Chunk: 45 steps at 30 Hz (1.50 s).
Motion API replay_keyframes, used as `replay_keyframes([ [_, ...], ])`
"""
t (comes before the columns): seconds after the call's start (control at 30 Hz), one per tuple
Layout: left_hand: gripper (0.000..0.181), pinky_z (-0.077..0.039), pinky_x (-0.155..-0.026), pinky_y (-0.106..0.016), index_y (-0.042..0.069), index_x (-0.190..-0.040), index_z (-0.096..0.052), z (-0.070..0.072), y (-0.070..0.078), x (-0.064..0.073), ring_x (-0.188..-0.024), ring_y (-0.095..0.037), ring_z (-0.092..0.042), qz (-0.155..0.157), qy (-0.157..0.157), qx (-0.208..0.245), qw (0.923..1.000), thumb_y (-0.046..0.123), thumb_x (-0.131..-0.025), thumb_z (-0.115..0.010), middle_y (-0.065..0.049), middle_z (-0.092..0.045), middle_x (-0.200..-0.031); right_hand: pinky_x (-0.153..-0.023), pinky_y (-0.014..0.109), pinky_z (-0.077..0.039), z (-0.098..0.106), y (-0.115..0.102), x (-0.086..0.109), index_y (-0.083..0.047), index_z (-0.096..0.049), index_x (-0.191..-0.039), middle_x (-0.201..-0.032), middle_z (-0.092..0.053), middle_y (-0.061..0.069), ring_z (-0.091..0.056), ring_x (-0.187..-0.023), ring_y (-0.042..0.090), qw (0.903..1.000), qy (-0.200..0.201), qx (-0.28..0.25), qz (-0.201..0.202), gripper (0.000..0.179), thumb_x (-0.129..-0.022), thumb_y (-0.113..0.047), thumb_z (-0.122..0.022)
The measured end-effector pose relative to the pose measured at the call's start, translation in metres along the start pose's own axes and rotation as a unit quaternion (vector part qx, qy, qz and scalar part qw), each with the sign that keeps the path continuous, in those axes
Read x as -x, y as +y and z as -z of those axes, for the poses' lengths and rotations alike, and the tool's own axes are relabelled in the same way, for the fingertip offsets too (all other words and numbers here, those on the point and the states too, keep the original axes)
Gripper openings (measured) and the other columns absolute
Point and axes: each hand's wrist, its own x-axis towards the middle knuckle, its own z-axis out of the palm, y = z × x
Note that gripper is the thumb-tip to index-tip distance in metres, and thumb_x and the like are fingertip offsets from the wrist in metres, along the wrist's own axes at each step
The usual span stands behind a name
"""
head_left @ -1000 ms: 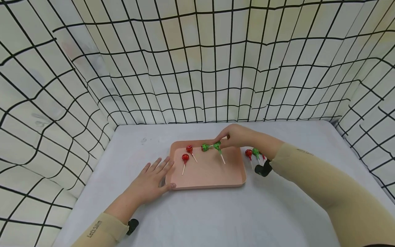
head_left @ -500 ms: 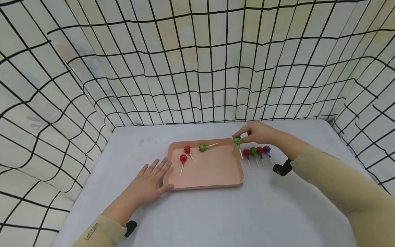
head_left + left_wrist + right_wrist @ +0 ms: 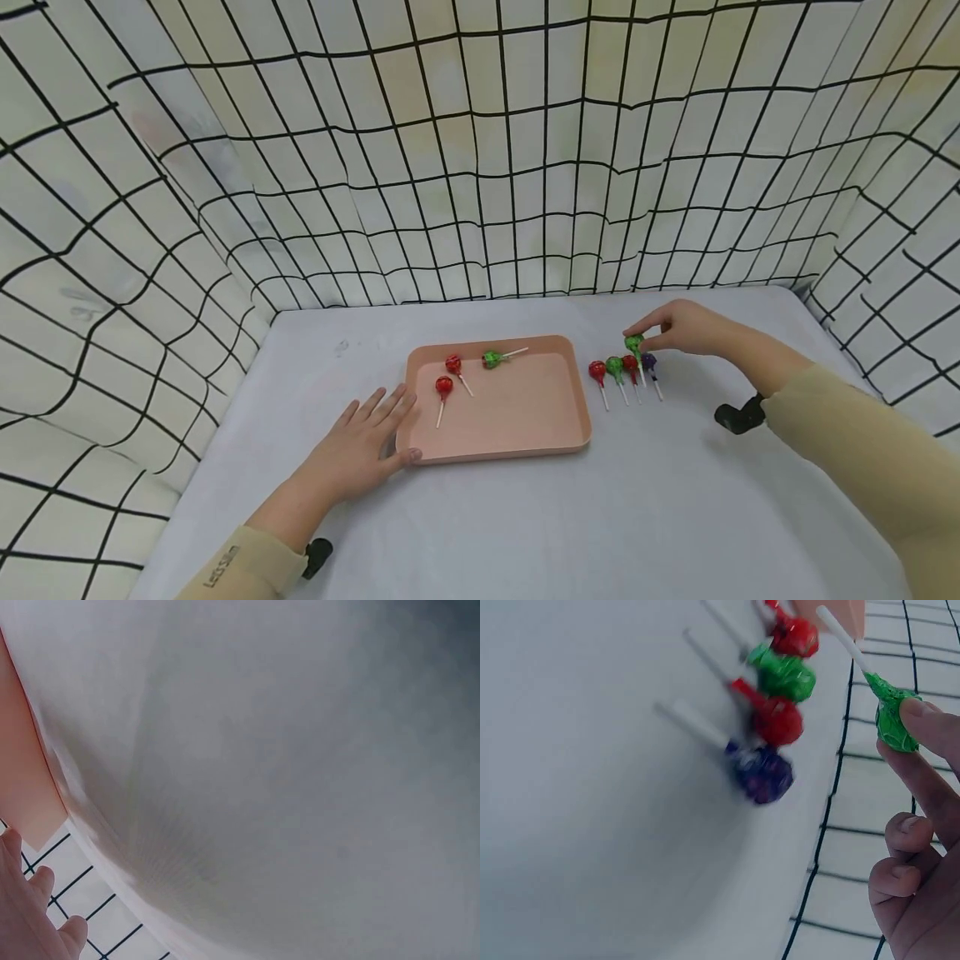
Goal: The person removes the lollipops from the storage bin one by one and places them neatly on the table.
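Note:
A green-wrapped lollipop (image 3: pixel 898 720) is pinched by its head between the thumb and index finger of my right hand (image 3: pixel 686 327), its white stick pointing down in the head view. Just beneath it lies a row of lollipops on the table: a red one (image 3: pixel 597 372), a green one (image 3: pixel 615 367), another red one (image 3: pixel 778 721) and a purple one (image 3: pixel 761 774). My left hand (image 3: pixel 363 450) rests with spread fingers at the left edge of the pink tray (image 3: pixel 517 417). Inside the tray are two red lollipops (image 3: pixel 444 386) and a green lollipop (image 3: pixel 492 359).
A white cloth covers the table (image 3: pixel 510 533). Black-gridded white curtain (image 3: pixel 450 167) surrounds it at the back and both sides. Dark wrist cameras (image 3: pixel 740 415) sit at both sleeves.
My right hand has lifted the green lollipop out of the tray and carried it rightward, over the row on the table. The left hand stays at the tray's edge.

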Motion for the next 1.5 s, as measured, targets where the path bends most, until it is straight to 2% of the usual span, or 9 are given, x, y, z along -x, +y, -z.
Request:
replay_keyframes([
  [0.17,0.085,-0.014,-0.119,-0.059,0.021,-0.158,-0.027,-0.001,0.001,0.000,-0.150,-0.033,-0.017,0.002,0.000,0.006,1.0000,0.067,-0.092,-0.051,0.001,-0.018,-0.165,-0.067,0.032,-0.048,0.003,0.019,0.011,-0.018,-0.073,-0.123,-0.122,-0.067,0.008,-0.053,-0.087,0.022,0.9998,0.000,0.008,-0.016,0.033,-0.091,-0.028,-0.073],
  [0.33,0.085,-0.014,-0.119,-0.058,0.021,-0.159,-0.026,0.000,0.000,0.001,-0.150,-0.032,-0.017,-0.001,0.000,0.006,1.0000,0.069,-0.092,-0.050,0.001,-0.017,-0.165,-0.073,0.035,-0.051,0.005,0.031,0.017,-0.017,-0.073,-0.122,-0.124,-0.067,0.010,-0.056,-0.094,0.024,0.9996,0.005,0.016,-0.022,0.032,-0.091,-0.026,-0.073],
  [0.5,0.085,-0.014,-0.119,-0.058,0.021,-0.159,-0.026,0.000,0.000,0.001,-0.150,-0.032,-0.017,-0.003,0.002,0.007,1.0000,0.067,-0.092,-0.051,0.001,-0.017,-0.165,-0.084,0.045,-0.053,0.004,0.040,0.015,-0.016,-0.073,-0.122,-0.126,-0.066,0.013,-0.059,-0.104,0.029,0.9996,-0.006,0.012,-0.025,0.032,-0.092,-0.025,-0.072],
  [0.73,0.085,-0.014,-0.119,-0.058,0.021,-0.159,-0.026,0.000,0.000,0.000,-0.150,-0.032,-0.017,-0.004,0.001,0.008,1.0000,0.068,-0.092,-0.050,0.001,-0.016,-0.166,-0.099,0.059,-0.046,-0.003,0.051,0.008,-0.017,-0.073,-0.122,-0.129,-0.064,0.016,-0.052,-0.124,0.042,0.9991,-0.028,0.020,-0.026,0.031,-0.093,-0.024,-0.071],
  [1.03,0.085,-0.014,-0.119,-0.058,0.022,-0.159,-0.024,0.001,0.000,0.001,-0.151,-0.032,-0.016,0.000,-0.002,0.003,1.0000,0.067,-0.092,-0.051,0.002,-0.016,-0.166,-0.101,0.064,-0.041,-0.009,0.061,0.001,-0.018,-0.074,-0.120,-0.127,-0.066,0.015,-0.052,-0.125,0.044,0.9983,-0.036,0.035,-0.030,0.029,-0.092,-0.023,-0.071],
  [1.5,0.087,-0.014,-0.119,-0.058,0.023,-0.159,-0.024,0.001,0.001,0.001,-0.151,-0.031,-0.015,0.006,-0.006,0.004,1.0000,0.068,-0.091,-0.053,0.002,-0.016,-0.166,-0.101,0.065,-0.041,-0.013,0.060,0.001,-0.016,-0.074,-0.120,-0.131,-0.062,0.020,-0.050,-0.125,0.045,0.9985,-0.033,0.026,-0.035,0.030,-0.092,-0.027,-0.070],
])
